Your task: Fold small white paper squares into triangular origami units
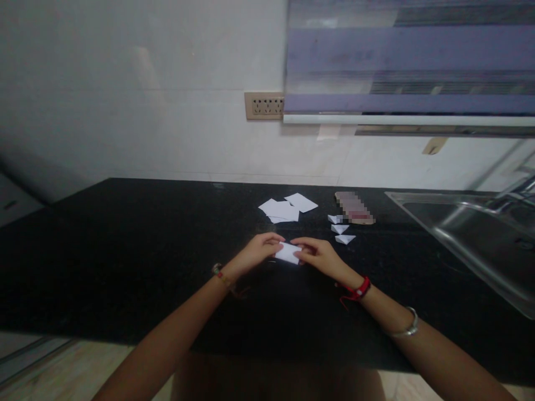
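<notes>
A small white piece of paper, roughly rectangular and seemingly folded, is held just above or on the dark countertop. My left hand pinches its left end between thumb and fingers. At its right end, my right hand grips it the same way, thumb on top. Beyond my hands lie several loose white paper sheets, partly overlapping. To the right of them, three small folded paper pieces with pointed ends sit in a column.
A phone-like object, its face blurred, lies behind the folded pieces. The black countertop ends at a steel sink on the right. On the wall are a socket panel and a purple-grey blind.
</notes>
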Demonstrator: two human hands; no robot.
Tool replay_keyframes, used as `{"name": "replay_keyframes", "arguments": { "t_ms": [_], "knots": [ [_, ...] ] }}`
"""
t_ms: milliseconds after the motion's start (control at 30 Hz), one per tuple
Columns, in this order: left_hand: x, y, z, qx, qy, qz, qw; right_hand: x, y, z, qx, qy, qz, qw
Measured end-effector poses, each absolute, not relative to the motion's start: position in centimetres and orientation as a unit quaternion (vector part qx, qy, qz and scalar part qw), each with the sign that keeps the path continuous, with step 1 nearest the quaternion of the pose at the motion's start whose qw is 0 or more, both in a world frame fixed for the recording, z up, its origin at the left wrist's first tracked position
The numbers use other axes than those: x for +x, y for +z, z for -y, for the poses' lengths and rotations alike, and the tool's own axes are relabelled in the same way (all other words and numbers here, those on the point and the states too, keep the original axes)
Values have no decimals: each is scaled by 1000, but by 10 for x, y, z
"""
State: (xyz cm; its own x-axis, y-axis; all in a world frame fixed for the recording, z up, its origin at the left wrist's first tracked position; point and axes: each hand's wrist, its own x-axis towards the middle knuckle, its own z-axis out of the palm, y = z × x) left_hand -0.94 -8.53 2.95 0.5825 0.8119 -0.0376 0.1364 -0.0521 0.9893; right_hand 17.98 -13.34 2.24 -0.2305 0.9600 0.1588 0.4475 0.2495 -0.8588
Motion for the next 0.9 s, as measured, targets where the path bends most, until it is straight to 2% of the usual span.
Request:
{"name": "replay_keyframes", "arguments": {
  "t_ms": [467, 900],
  "knots": [
    [-8, 29, 87, 731, 282, -369, 500, 181, 21, 134, -504, 320, 722, 349],
    [-10, 20, 83, 736, 257, -353, 518, 178, 26, 136, -508, 313, 724, 346]
  ]
}}
